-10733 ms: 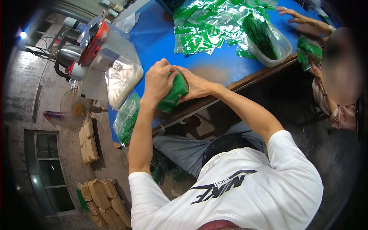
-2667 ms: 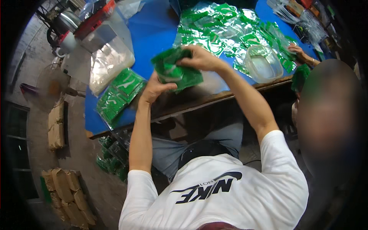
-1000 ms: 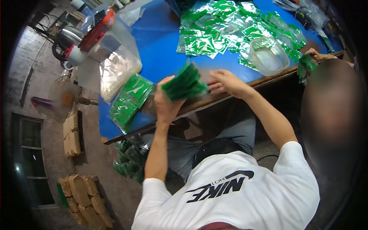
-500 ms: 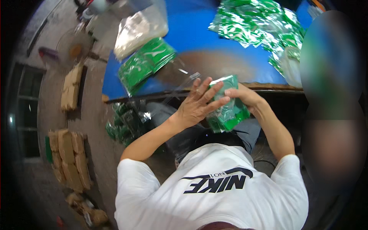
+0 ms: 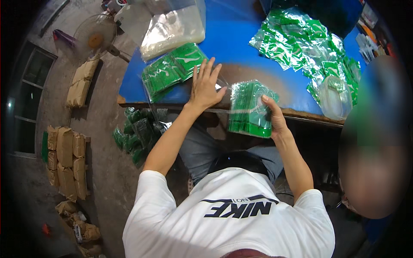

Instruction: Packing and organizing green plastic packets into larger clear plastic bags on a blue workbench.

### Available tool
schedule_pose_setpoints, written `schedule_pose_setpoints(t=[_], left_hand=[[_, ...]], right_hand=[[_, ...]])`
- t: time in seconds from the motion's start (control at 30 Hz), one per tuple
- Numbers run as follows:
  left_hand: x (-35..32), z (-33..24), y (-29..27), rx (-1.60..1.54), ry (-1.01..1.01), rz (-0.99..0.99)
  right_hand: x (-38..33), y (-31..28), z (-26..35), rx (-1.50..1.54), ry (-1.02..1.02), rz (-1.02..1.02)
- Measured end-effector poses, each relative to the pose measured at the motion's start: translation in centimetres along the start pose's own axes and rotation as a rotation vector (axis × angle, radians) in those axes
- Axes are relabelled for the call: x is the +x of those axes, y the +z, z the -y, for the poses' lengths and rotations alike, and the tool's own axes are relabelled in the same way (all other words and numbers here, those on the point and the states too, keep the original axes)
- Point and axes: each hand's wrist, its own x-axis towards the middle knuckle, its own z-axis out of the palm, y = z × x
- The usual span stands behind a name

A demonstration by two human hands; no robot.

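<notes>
The right hand [image 5: 272,115] is gripping a stack of green sachets in a clear bag [image 5: 249,109], holding it upright at the near edge of the blue bench [image 5: 232,34]. The left hand [image 5: 205,86] is lying flat and released, fingers spread, left of the stack. Squaring the stack against the bench should keep it tidy. Bare bench lies beyond the stack; bagged green packets [image 5: 172,69] are crowding its left.
</notes>
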Motion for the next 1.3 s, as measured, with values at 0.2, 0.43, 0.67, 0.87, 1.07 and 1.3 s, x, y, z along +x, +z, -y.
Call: schedule_pose_setpoints(t=[0.2,0.43,0.67,0.87,1.07,1.3], left_hand=[[-4.8,2.8,-3.2,0.036,0.023,0.081],[-8.9,4.5,-5.2,0.404,-0.039,0.320],[-9.3,4.1,-4.4,0.327,0.002,0.057],[-9.7,6.2,-4.1,0.199,-0.062,0.064],[-7.0,6.4,-6.0,-0.102,-0.221,0.008],[-4.2,4.2,-9.0,-0.196,-0.180,-0.319]], right_hand=[[-0.7,0.4,0.1,-0.048,-0.002,-0.100],[1.0,0.4,-0.6,-0.130,-0.014,0.006],[2.0,3.3,-2.4,-0.167,-0.186,0.095],[2.8,7.3,-4.5,-0.162,-0.209,0.174],[3.6,9.5,-6.6,-0.153,-0.158,0.246],[4.4,10.2,-5.8,-0.374,0.042,0.172]])
